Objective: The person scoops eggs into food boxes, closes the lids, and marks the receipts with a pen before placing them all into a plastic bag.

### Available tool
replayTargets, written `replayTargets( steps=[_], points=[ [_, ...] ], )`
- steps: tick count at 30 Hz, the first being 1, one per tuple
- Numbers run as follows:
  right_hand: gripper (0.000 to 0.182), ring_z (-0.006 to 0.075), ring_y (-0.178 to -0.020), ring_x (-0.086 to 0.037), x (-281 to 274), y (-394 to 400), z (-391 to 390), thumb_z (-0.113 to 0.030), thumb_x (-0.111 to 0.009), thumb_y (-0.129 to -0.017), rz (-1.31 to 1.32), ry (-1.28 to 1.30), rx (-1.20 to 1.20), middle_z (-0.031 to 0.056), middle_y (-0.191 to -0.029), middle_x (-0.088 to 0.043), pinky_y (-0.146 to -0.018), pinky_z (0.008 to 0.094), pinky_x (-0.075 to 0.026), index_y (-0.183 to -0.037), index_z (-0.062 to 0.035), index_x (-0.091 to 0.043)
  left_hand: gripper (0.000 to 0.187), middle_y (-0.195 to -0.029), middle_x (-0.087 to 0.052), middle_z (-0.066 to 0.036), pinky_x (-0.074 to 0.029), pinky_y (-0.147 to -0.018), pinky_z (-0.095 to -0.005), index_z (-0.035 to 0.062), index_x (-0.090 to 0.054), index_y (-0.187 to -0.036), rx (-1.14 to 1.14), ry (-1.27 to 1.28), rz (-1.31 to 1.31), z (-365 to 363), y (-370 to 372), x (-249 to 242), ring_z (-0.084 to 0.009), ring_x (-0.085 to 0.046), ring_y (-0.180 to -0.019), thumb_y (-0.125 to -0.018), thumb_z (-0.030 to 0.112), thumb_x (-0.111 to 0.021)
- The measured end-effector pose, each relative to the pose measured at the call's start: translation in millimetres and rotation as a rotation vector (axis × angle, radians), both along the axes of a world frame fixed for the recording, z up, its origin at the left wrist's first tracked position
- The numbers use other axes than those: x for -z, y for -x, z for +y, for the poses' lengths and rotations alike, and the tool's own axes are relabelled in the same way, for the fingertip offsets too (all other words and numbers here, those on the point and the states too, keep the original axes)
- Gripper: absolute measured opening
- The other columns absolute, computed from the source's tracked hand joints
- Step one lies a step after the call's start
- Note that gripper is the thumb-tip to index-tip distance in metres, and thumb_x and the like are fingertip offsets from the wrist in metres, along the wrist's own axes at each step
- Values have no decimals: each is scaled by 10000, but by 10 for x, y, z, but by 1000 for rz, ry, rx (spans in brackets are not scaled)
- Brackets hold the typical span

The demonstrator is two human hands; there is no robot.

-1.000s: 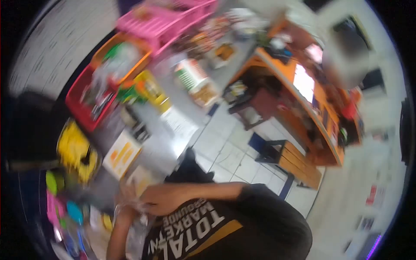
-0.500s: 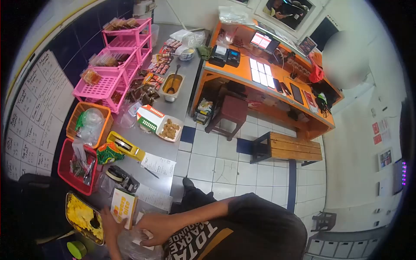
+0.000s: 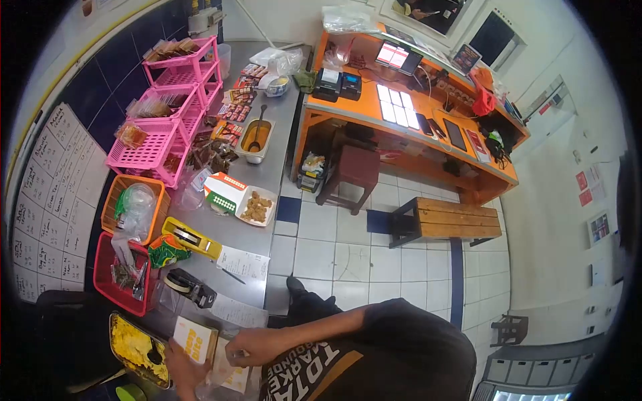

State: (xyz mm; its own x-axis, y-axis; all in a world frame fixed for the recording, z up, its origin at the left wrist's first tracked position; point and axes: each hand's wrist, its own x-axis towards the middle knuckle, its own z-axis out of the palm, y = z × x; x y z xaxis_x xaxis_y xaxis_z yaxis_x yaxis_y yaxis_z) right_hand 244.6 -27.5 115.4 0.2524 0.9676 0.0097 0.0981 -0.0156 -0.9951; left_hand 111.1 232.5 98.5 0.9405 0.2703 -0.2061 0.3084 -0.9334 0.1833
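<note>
My left hand (image 3: pixel 179 363) grips a small white carton with orange print (image 3: pixel 195 339), held upright at the near end of the steel counter (image 3: pixel 274 164). My right hand (image 3: pixel 249 345) is just to the right of the carton, with its fingers pinched on a clear plastic bag (image 3: pixel 227 377) that lies below the carton. A steel tray of yellow food (image 3: pixel 134 344) sits directly left of my left hand. My black printed shirt fills the bottom of the view.
Along the counter are a tape dispenser (image 3: pixel 189 286), paper slips (image 3: pixel 244 262), a yellow tool (image 3: pixel 192 238), an open box of fried pieces (image 3: pixel 251 207), red (image 3: pixel 101 277) and orange (image 3: pixel 114 200) baskets and pink racks (image 3: pixel 167 107). An orange desk (image 3: pixel 374 120), a stool (image 3: pixel 353 170) and a bench (image 3: pixel 445 224) stand on the tiled floor.
The view was blurred one second ago and is steady now. The carton stays in my left hand. Both hands have shifted slightly lower and to the right over the plastic bag.
</note>
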Motion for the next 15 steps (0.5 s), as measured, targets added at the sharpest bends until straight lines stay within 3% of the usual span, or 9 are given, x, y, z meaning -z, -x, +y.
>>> replayTargets(
  steps=[1, 4, 7, 10, 11, 13, 15],
  points=[
    [240, 250, -679, -659, 84, -9, 6, -239, -569, -950, 50, -6, -28, 113, -750, -682, -643, 369, -509, -894, -15, -630, 837, -1130, -510, -246, -451, -913, -486, -47, -425, -1287, 34, 2, -3, -38, 30, -243, -406, -533, -1061, -641, 316, -815],
    [241, 179, -640, -649, 148, -101, -11, -238, -534, -972, 136, 60, -105, 73, -771, -701, -592, 324, -514, -936, -16, -620, 897, -1250, -486, -245, -395, -969, -475, -39, -379, -1356, -107, 77, -39, -286, 80, -863, -414, -456, -1201, -635, 268, -816],
    [264, 137, -618, -637, 117, -174, 19, -252, -507, -992, 325, 216, -173, 61, -809, -711, -542, 285, -508, -996, -9, -612, 857, -1484, -342, -281, -398, -1033, -463, -20, -315, -1473, -92, 227, -66, -713, -46, -1621, -423, -446, -1285, -848, 362, -759],
    [278, 105, -612, -621, 199, -166, 84, -262, -490, -1003, 451, 132, -103, 55, -836, -710, -518, 267, -498, -1047, -14, -607, 1048, -1500, -326, -276, -304, -1119, -477, -9, -229, -1521, -189, 559, -259, -574, 352, -882, -421, -353, -1368, -775, 442, -811],
    [282, 102, -606, -611, 243, -176, 112, -264, -490, -1006, 499, 129, -44, 61, -834, -703, -519, 267, -498, -1049, -12, -610, 1120, -1528, -286, -262, -293, -1134, -463, 5, -159, -1545, -349, 364, -42, -618, 455, -657, -393, -300, -1408, -758, 448, -823],
    [291, 94, -593, -592, 379, -182, 156, -268, -491, -1012, 599, 127, 81, 72, -829, -691, -523, 266, -497, -1053, -10, -617, 1165, -1533, -275, -260, -296, -1133, -469, 8, -136, -1546, -338, 434, -191, -863, 464, -333, -388, -298, -1409, -735, 471, -832],
    [295, 94, -595, -574, 585, -167, 212, -271, -489, -1018, 457, 70, 231, 75, -802, -667, -516, 269, -483, -1046, -12, -627, 1151, -1501, -315, -258, -318, -1115, -470, -3, -171, -1523, -297, 495, -372, -1025, 295, -146, -375, -346, -1378, -703, 429, -853]
  ],
)
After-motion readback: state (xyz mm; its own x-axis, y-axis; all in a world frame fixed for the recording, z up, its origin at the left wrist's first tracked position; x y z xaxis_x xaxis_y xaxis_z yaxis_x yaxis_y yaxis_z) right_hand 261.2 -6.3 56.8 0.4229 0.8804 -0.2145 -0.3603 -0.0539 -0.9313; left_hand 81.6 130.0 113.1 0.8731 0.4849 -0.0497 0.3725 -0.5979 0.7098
